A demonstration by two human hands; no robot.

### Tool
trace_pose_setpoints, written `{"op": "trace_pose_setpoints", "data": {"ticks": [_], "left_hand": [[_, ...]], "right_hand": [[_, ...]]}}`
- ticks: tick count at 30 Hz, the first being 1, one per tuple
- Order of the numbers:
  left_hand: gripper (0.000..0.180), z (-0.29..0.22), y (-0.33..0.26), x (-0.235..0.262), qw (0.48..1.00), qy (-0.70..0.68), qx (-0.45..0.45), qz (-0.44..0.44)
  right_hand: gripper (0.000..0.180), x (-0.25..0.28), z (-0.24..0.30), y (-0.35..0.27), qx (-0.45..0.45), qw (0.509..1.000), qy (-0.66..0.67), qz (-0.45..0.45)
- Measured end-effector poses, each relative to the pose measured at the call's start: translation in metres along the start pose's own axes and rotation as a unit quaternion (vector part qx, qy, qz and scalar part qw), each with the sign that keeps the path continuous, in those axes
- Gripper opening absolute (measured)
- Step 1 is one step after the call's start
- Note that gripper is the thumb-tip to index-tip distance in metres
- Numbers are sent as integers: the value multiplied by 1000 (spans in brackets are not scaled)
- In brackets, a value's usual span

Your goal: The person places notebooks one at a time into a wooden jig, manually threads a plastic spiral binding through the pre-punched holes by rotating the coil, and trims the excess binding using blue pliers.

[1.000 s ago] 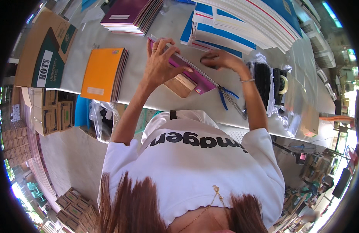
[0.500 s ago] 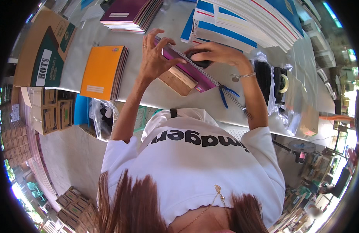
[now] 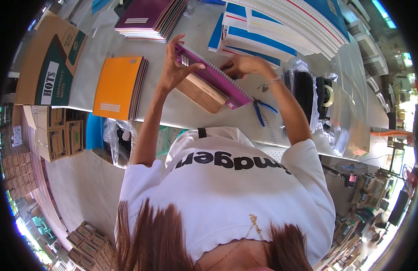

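Observation:
A purple notebook (image 3: 221, 86) stands tilted on the table, a coil running along its upper edge. My left hand (image 3: 173, 67) grips its left end, thumb across the cover and fingers behind. At the far side of the coil is my right hand (image 3: 245, 67), its fingers bent down and smeared by motion; whether they hold anything is hidden. A wooden block (image 3: 202, 94) lies against the notebook's near side. Blue-handled pliers (image 3: 261, 112) rest by the notebook's right end, beside a loose length of spiral coil (image 3: 271, 128).
Orange notebooks (image 3: 116, 86) are stacked at left, near a cardboard box (image 3: 78, 49). Purple notebooks (image 3: 143, 20) are piled at the back. Blue-and-white printed stacks (image 3: 263, 40) stand at back right. Black coils (image 3: 303, 92) and a tape roll (image 3: 328, 95) lie at right.
My right hand has shifted slightly along the coil and away from the dark rounded object seen under it. My left fingers have drawn back to the notebook's end, uncovering more of the cover.

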State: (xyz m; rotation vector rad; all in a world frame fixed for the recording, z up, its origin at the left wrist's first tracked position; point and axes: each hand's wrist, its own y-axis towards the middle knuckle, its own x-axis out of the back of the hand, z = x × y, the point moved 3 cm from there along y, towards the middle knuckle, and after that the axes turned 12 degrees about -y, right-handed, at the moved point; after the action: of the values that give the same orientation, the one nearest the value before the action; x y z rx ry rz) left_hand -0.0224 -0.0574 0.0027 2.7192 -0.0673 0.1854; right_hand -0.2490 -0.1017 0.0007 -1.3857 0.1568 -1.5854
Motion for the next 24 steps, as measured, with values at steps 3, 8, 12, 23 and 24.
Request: {"op": "trace_pose_setpoints", "data": {"ticks": [3, 8, 12, 23, 24], "left_hand": [[107, -1, -2, 3, 1000, -4, 24, 9], [107, -2, -3, 5, 997, -62, 35, 22], [106, -5, 4, 2, 993, -110, 22, 25], [75, 5, 4, 4, 971, -206, 116, 47], [72, 6, -1, 10, 970, -210, 121, 29]], "right_hand": [[56, 0, -15, -6, -72, 997, 8, -23], [56, 29, 22, -51, 129, 911, 379, -93], [56, 1, 1, 4, -66, 993, -90, -32], [54, -8, -4, 32, -75, 972, -219, 31], [54, -4, 0, 26, -72, 993, -94, -10]]}}
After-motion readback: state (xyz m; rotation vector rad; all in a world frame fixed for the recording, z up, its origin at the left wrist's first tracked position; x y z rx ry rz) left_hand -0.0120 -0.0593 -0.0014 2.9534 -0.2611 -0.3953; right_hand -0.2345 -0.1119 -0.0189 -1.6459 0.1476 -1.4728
